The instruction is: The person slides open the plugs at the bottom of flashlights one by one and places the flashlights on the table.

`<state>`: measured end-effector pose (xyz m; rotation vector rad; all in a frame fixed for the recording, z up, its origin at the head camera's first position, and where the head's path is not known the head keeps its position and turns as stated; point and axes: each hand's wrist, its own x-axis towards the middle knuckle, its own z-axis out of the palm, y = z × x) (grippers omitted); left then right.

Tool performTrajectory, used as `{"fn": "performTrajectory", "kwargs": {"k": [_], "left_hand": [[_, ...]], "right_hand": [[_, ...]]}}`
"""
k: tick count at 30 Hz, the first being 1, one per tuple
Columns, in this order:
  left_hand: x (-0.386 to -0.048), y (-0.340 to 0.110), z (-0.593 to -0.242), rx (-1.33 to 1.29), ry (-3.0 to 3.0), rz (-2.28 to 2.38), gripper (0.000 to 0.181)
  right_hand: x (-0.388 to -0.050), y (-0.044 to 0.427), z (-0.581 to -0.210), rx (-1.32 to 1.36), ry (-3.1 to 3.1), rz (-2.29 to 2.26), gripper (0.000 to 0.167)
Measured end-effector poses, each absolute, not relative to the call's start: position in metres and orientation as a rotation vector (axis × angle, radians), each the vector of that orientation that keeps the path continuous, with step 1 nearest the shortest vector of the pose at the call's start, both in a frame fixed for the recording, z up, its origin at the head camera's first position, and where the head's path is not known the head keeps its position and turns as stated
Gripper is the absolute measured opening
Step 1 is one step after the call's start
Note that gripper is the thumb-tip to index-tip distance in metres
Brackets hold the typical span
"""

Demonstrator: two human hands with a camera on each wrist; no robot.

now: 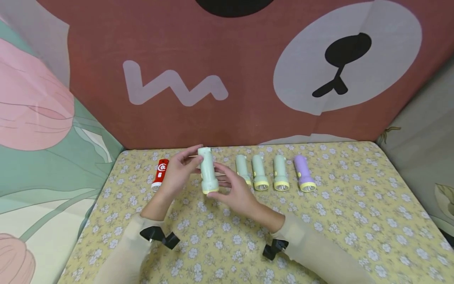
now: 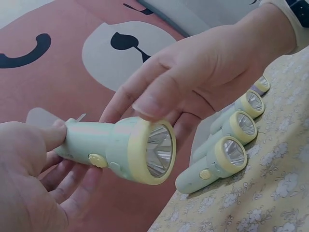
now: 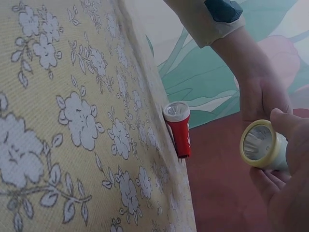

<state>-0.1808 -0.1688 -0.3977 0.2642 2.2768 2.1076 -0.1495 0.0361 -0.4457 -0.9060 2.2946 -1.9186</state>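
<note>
A pale green flashlight (image 1: 207,171) with a yellow rim is held up above the table, its lens end towards the near side. My left hand (image 1: 178,171) pinches the tail end between thumb and fingers. At the lens end, my right hand (image 1: 237,192) holds the flashlight, thumb by the yellow rim and fingers behind. In the left wrist view the yellow switch (image 2: 97,160) and clear lens (image 2: 159,151) of the held flashlight show. From the right wrist, its lens (image 3: 257,143) faces the camera, and part of the body is hidden by my right hand.
Right of my hands, three matching green flashlights (image 1: 260,172) lie in a row, with a purple flashlight (image 1: 303,172) at the end. A red flashlight (image 1: 161,173) lies left. The flowered tablecloth (image 1: 213,244) meets a printed cloth wall (image 1: 248,118) at the back.
</note>
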Motion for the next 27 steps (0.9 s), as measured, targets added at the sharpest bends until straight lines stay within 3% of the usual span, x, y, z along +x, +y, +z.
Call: {"fn": "performTrajectory", "kwargs": {"k": [10,27], "left_hand": [[-0.1828,-0.1661,-0.3988,0.200,2.271,2.185,0.040],[-0.1783,-0.1643,-0.4028,0.310,2.267,2.166,0.048]], "right_hand": [[-0.1479,0.0345,-0.4473,-0.949,2.373,-1.897,0.086],[-0.1512,0.0329,-0.4388,-0.779,2.188,-2.114,0.074]]}}
